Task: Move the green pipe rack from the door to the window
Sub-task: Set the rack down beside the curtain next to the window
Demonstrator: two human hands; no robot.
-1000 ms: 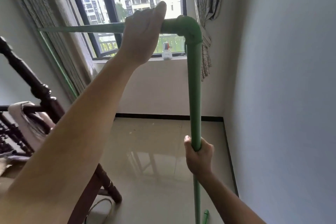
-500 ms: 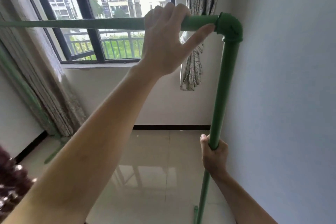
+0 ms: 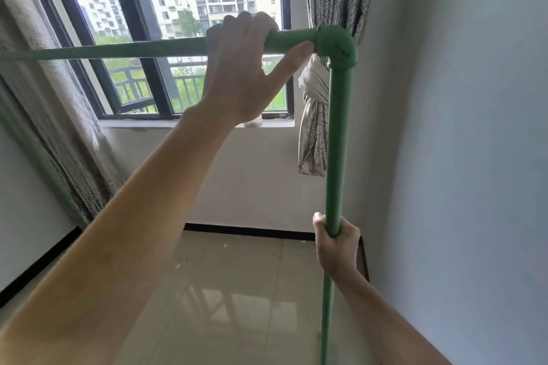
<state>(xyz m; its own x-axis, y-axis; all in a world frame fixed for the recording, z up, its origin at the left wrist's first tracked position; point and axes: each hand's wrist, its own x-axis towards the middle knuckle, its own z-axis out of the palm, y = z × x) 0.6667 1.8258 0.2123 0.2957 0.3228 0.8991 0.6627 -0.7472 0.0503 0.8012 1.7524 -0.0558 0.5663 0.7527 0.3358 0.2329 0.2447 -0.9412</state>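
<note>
a person holds the green pipe rack [image 3: 336, 139] in front of the window [image 3: 184, 24].

the left hand [image 3: 240, 68] is wrapped over the top bar at upper centre, thumb stretched toward the elbow joint [image 3: 336, 46]. the right hand [image 3: 336, 246] is closed around the upright post at lower right, near the wall [image 3: 474, 157] and tied curtain [image 3: 314, 115].

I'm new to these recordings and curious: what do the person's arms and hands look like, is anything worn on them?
Both are bare. The left hand and right hand carry no gloves, and no rings, watch or bracelet can be seen. Both forearms are uncovered as far as the picture's lower edge, so no sleeve comes into view. No markings show on them.
</note>
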